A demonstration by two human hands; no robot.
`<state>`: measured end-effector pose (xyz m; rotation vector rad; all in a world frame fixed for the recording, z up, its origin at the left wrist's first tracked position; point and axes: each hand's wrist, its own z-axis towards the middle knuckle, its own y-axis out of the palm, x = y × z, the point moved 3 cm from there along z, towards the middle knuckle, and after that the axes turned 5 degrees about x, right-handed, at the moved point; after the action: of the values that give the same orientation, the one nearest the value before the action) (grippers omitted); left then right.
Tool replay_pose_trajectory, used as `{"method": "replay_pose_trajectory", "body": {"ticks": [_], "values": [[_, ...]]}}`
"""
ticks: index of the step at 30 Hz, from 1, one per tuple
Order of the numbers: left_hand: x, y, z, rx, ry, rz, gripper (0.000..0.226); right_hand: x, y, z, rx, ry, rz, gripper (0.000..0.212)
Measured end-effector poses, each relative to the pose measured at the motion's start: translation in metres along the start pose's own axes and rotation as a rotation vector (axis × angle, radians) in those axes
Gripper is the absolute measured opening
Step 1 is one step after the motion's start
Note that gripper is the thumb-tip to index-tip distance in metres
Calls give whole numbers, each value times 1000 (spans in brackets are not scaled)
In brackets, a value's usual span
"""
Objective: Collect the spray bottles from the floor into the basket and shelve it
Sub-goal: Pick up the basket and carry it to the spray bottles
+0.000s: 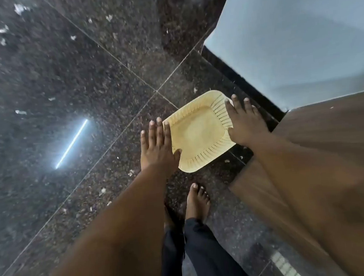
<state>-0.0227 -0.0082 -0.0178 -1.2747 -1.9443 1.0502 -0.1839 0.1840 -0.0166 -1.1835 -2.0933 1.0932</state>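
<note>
A cream slotted plastic basket [202, 158] hangs over the dark floor, and nothing shows inside it. My left hand [158, 148] holds its left rim, thumb hooked over the edge and fingers stretched along the outer side. My right hand [245, 122] grips the right rim the same way. No spray bottle is in view.
Dark speckled granite floor tiles [63, 81] carry small pale scraps and a bright light reflection [71, 144]. A pale wall panel [299, 30] and a brown wooden surface [333, 130] stand close on the right. My bare foot [197, 202] is just below the basket.
</note>
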Motion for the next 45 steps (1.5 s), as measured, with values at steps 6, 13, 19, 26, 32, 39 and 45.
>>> {"method": "replay_pose_trajectory", "body": {"ticks": [6, 13, 19, 26, 32, 39, 45], "values": [[-2, 49, 37, -46, 2, 48, 86, 7, 34, 46, -78, 12, -39, 90], [-3, 77, 39, -228, -143, -159, 96, 8, 51, 53, -58, 171, 229, 97], [-25, 65, 29, -235, -178, -381, 94, -11, 36, 31, -26, 165, 294, 87], [-90, -19, -53, -174, -240, -591, 101, -70, -44, -39, -21, 184, 333, 75], [-194, -110, -152, -1, -395, -623, 98, -176, -126, -100, -28, 105, 365, 72], [-351, -133, -271, 200, -710, -631, 89, -369, -194, -151, -11, -147, 323, 74], [-464, -111, -337, 150, -753, -673, 87, -504, -216, -171, 13, -226, 242, 76]]}}
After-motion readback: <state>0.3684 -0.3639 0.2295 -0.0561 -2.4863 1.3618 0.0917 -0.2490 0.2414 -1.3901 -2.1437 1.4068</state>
